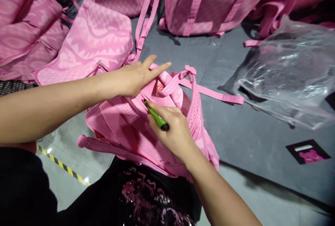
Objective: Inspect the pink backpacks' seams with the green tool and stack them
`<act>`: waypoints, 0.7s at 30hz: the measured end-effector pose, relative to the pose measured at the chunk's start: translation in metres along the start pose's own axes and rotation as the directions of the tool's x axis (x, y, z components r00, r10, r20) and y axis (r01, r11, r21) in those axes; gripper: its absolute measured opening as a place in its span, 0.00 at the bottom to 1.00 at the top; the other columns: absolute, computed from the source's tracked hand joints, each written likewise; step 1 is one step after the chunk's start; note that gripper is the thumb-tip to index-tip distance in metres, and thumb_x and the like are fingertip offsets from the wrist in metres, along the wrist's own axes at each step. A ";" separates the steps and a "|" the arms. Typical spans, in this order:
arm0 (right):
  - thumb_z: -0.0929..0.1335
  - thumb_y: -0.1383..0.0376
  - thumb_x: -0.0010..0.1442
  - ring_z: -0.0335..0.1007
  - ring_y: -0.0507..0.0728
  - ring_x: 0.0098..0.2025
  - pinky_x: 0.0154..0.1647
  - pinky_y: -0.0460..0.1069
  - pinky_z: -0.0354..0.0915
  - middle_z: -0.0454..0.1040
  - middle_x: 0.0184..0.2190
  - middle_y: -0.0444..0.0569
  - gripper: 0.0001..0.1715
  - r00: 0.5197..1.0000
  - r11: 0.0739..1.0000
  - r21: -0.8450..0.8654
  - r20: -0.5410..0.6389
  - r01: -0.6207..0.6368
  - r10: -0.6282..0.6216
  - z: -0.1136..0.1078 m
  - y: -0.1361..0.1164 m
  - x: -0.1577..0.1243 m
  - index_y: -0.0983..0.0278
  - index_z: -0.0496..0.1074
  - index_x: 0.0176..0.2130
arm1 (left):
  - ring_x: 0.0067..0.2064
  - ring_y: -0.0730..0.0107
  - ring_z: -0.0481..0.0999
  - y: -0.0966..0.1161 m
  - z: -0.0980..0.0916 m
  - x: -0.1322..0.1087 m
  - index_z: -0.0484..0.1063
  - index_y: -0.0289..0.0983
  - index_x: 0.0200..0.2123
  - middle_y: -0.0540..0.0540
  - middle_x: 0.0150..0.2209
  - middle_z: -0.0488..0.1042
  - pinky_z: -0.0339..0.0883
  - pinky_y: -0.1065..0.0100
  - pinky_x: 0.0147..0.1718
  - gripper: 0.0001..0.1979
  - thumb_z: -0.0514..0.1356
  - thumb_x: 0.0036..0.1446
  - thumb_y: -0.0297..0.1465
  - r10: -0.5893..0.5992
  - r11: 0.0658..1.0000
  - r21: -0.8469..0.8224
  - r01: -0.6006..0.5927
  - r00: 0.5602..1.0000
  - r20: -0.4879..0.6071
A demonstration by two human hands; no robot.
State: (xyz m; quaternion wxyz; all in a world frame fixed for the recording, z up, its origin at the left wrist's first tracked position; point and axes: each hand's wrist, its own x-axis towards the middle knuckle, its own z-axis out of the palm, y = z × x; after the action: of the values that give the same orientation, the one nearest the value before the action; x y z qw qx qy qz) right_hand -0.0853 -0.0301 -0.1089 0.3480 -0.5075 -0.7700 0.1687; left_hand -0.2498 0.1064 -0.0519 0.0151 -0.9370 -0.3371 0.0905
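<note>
A pink backpack lies tilted at the table's edge in front of me, its padded back panel and straps facing up. My left hand rests across its top edge with the fingers stretched out and apart. In my right hand is a slim green tool with black ends, possibly a marker; its exact kind is unclear. The dark tip points at the panel just below my left hand. A small red packet shows by the top handle. One strap's loose webbing end trails right over the table.
More pink backpacks stand at the left and along the back. A clear plastic bag lies at the right on the grey table. Nearer is a black card with a pink bear. Yellow-black tape marks the floor.
</note>
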 end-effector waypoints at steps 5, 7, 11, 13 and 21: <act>0.64 0.68 0.65 0.80 0.60 0.38 0.43 0.55 0.70 0.83 0.39 0.53 0.19 0.999 0.999 -0.034 0.010 -0.037 0.037 0.004 0.000 0.004 0.65 0.76 0.53 | 0.64 0.51 0.65 0.000 -0.005 0.001 0.19 0.49 0.71 0.33 0.74 0.35 0.66 0.60 0.56 0.59 0.61 0.52 0.24 0.002 1.000 0.001 -0.002 1.000 0.020; 0.64 0.68 0.64 0.79 0.60 0.39 0.44 0.55 0.71 0.83 0.39 0.53 0.19 0.999 0.998 -0.030 -0.011 -0.049 0.049 0.006 0.002 0.003 0.64 0.75 0.53 | 0.64 0.50 0.65 0.001 -0.007 0.003 0.21 0.47 0.72 0.32 0.74 0.36 0.66 0.60 0.56 0.58 0.61 0.51 0.23 -0.011 1.000 0.007 0.011 0.999 0.048; 0.65 0.68 0.63 0.79 0.59 0.39 0.44 0.55 0.72 0.83 0.38 0.51 0.19 0.999 0.997 0.057 0.013 -0.052 0.051 0.011 0.003 0.012 0.63 0.76 0.52 | 0.65 0.49 0.64 0.003 -0.008 0.003 0.21 0.47 0.72 0.32 0.74 0.35 0.65 0.59 0.58 0.57 0.59 0.53 0.22 -0.018 1.000 0.013 0.017 0.999 0.046; 0.66 0.68 0.63 0.79 0.59 0.39 0.44 0.55 0.72 0.83 0.38 0.51 0.19 0.999 0.995 0.087 0.013 -0.053 0.052 0.014 0.001 0.018 0.64 0.76 0.53 | 0.66 0.48 0.63 0.003 -0.007 0.002 0.21 0.47 0.72 0.32 0.74 0.35 0.64 0.58 0.59 0.56 0.59 0.53 0.22 -0.032 0.999 0.011 0.031 0.999 0.034; 0.65 0.67 0.64 0.81 0.60 0.39 0.43 0.54 0.74 0.83 0.38 0.52 0.18 0.994 0.988 0.124 -0.051 -0.090 0.097 0.019 -0.002 0.018 0.64 0.77 0.52 | 0.65 0.47 0.65 0.003 -0.005 0.004 0.22 0.47 0.72 0.29 0.73 0.36 0.65 0.56 0.58 0.56 0.59 0.54 0.20 -0.026 1.000 -0.015 0.026 0.999 0.033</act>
State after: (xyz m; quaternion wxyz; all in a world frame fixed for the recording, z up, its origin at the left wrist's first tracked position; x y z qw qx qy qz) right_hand -0.1044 -0.0133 -0.1139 0.3915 -0.5257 -0.7234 0.2169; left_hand -0.2437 0.1072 -0.0476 0.0034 -0.9310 -0.3501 0.1030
